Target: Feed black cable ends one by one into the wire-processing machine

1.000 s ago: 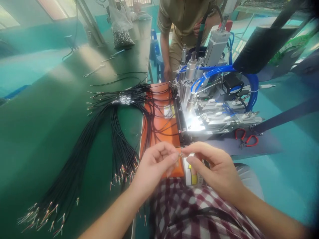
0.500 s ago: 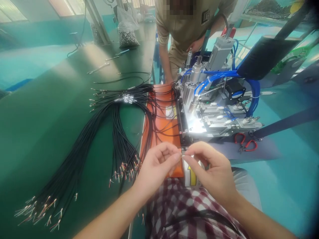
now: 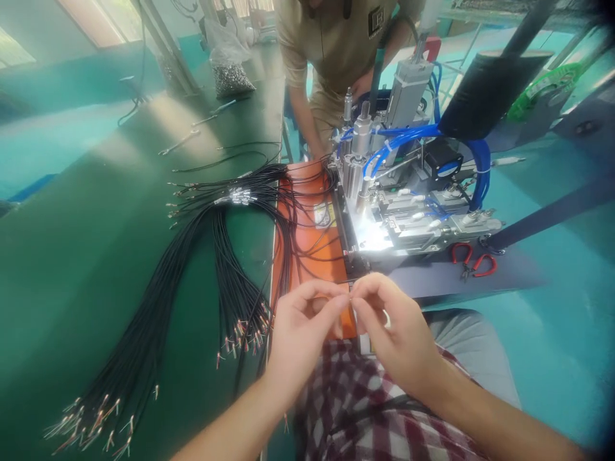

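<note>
Head view: over the near end of the flat orange panel (image 3: pixel 314 270), the left hand (image 3: pixel 305 323) and right hand (image 3: pixel 396 323) apparently pinch a fine wire end (image 3: pixel 350 296), fingers narrow. Uneven pulling could snap it; tugging slim black cables (image 3: pixel 156 294) left of the panel could tangle them.

We see light patches (image 3: pixel 180 128) near the green table's (image 3: pixel 115 211) far edge, windows (image 3: pixel 103 22) beyond its left edge, teal floor (image 3: pixel 548 365) beyond its right.
</note>
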`<state>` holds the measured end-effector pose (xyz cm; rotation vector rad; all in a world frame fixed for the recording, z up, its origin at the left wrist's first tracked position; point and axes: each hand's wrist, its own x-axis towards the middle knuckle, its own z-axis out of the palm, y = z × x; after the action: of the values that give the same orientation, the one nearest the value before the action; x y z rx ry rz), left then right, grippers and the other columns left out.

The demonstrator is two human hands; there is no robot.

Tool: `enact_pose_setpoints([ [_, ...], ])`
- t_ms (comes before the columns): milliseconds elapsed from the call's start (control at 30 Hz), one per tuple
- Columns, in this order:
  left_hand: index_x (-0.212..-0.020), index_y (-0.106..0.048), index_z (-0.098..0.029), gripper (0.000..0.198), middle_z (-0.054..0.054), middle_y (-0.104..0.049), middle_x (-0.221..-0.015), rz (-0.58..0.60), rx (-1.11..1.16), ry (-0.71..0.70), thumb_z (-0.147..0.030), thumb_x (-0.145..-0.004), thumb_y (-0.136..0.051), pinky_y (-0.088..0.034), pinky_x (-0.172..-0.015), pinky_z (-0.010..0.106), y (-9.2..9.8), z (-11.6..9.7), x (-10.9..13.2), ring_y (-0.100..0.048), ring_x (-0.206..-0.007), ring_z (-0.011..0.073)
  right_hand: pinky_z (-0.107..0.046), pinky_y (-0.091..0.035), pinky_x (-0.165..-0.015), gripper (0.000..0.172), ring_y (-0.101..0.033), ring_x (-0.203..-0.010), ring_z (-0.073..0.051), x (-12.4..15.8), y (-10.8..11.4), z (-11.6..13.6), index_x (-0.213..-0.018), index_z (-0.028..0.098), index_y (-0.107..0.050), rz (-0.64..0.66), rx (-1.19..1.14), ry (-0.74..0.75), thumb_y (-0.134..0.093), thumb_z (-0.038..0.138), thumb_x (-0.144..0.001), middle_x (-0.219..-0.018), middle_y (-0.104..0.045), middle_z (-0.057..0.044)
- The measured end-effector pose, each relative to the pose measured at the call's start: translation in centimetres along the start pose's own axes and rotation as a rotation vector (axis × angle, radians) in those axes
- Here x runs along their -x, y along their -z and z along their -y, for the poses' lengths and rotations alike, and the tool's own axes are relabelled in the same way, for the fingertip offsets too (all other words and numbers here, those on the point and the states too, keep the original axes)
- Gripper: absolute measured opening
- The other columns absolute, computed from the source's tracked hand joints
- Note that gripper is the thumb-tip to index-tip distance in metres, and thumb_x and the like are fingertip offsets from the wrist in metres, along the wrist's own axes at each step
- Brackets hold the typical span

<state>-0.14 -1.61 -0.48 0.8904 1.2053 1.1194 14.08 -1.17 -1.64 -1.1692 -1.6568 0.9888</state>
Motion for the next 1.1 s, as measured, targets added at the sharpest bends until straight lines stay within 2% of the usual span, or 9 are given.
enact_pose_setpoints([
  [67,-0.076,-0.065,-0.015,0.016,-0.001,-0.061,-0.065,-0.040,0.001,-0.001,-0.029,-0.078,-0.072,-0.041,-0.053,0.020,-0.1,0.1,0.2,-0.051,-0.053,0.0075,-0.029,-0.042,-0.064,0.012,-0.050,-0.067,-0.015,0.2,-0.2,-0.3,-0.082,0.020,-0.049,-0.041,0.152,0.185,-0.044,0.017,-0.093,-0.077,-0.053,-0.001],
  [133,-0.074,-0.065,-0.015,0.015,-0.002,-0.058,-0.064,-0.048,0.013,-0.002,-0.028,-0.079,-0.072,-0.039,-0.053,0.018,0.0,0.3,0.3,-0.047,-0.054,0.0059,-0.029,-0.041,-0.063,0.012,-0.049,-0.066,-0.015,0.1,-0.2,-0.3,-0.081,0.020,-0.049,-0.047,0.189,0.206,-0.044,0.015,-0.091,-0.076,-0.053,-0.001],
  [300,-0.074,-0.064,-0.014,0.014,-0.003,-0.056,-0.060,0.026,0.075,-0.008,-0.025,-0.078,-0.072,-0.032,-0.050,0.017,0.3,0.6,-0.1,-0.040,-0.051,0.0042,-0.025,-0.043,-0.057,0.016,-0.052,-0.059,-0.012,-0.6,0.0,0.6,-0.075,0.021,-0.048,0.104,-0.252,-0.325,-0.048,0.024,-0.091,-0.064,-0.053,0.004],
  [400,-0.078,-0.064,-0.013,0.015,-0.002,-0.059,-0.064,0.086,0.058,0.040,-0.026,-0.078,-0.072,-0.034,-0.050,0.017,0.3,0.3,-0.4,-0.043,-0.050,0.0042,-0.024,-0.044,-0.057,0.018,-0.053,-0.059,-0.012,-0.9,0.4,0.9,-0.071,0.020,-0.048,0.107,-0.375,-0.417,-0.052,0.026,-0.088,-0.062,-0.054,0.004],
  [567,-0.085,-0.066,-0.014,0.019,0.002,-0.066,-0.075,0.112,-0.074,0.014,-0.027,-0.074,-0.076,-0.044,-0.059,0.020,0.1,-0.1,-0.6,-0.056,-0.062,0.0090,-0.025,-0.047,-0.061,0.016,-0.055,-0.059,-0.011,-1.0,0.9,0.6,-0.073,0.019,-0.051,0.037,-0.417,-0.398,-0.058,0.027,-0.085,-0.062,-0.055,0.005],
  [700,-0.081,-0.064,-0.014,0.017,-0.003,-0.058,-0.059,0.089,-0.043,0.034,-0.028,-0.079,-0.071,-0.033,-0.047,0.017,0.4,-0.1,-0.6,-0.044,-0.045,0.0042,-0.026,-0.048,-0.060,0.013,-0.057,-0.058,-0.012,-1.1,1.3,0.2,-0.082,0.019,-0.054,0.017,-0.459,-0.403,-0.059,0.031,-0.085,-0.061,-0.056,0.005],
  [800,-0.084,-0.063,-0.014,0.015,-0.002,-0.060,-0.059,0.109,-0.010,0.053,-0.028,-0.082,-0.068,-0.030,-0.046,0.018,0.6,-0.1,-0.6,-0.042,-0.042,0.0036,-0.026,-0.048,-0.058,0.014,-0.057,-0.058,-0.013,-1.1,1.3,-0.2,-0.092,0.018,-0.058,-0.029,-0.394,-0.381,-0.058,0.031,-0.087,-0.063,-0.058,0.004],
  [1000,-0.084,-0.063,-0.013,0.017,-0.001,-0.062,-0.059,0.106,-0.011,0.066,-0.028,-0.082,-0.069,-0.029,-0.045,0.018,0.5,-0.1,-0.7,-0.042,-0.041,0.0034,-0.028,-0.048,-0.064,0.009,-0.061,-0.070,-0.015,-1.0,1.1,-0.4,-0.089,0.019,-0.065,-0.085,-0.111,-0.173,-0.059,0.025,-0.086,-0.083,-0.067,-0.003],
  [1100,-0.086,-0.062,-0.013,0.017,-0.001,-0.062,-0.060,0.107,-0.021,0.064,-0.029,-0.082,-0.068,-0.029,-0.045,0.018,0.5,0.0,-0.6,-0.042,-0.041,0.0038,-0.028,-0.048,-0.063,0.010,-0.060,-0.069,-0.016,-1.3,1.1,-0.4,-0.086,0.019,-0.065,-0.073,-0.128,-0.189,-0.060,0.027,-0.085,-0.080,-0.067,-0.003],
])
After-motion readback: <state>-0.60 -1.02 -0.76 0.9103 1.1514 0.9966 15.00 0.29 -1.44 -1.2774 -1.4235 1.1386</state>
